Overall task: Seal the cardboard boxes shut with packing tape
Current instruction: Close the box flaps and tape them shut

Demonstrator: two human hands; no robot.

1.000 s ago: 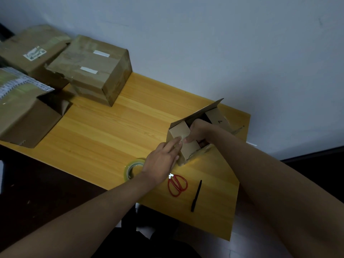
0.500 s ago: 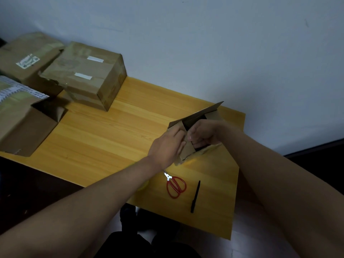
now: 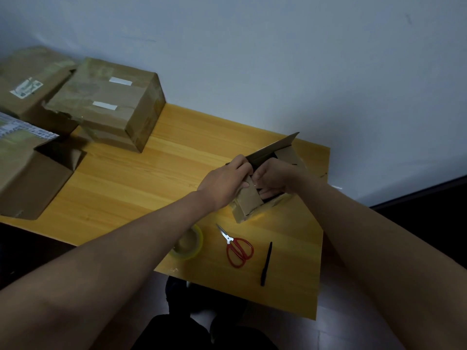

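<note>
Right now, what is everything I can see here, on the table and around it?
Small cardboard box: one, brown, flaps open, right part of the table, under both hands.
Larger cardboard boxes: three, brown, at the table's left end: a taped one with white strips, one with a label behind it, an open one nearest the edge.
Tape roll: one, clear yellowish, near front edge, partly under the left forearm.
Scissors: one pair, red handles, right of the roll.
Pen: one, black, right of the scissors.
Table: one, yellow wood.
Wall: pale.
Left hand: grips a flap of the small box.
Right hand: fingers curled at the box's opening.
</note>
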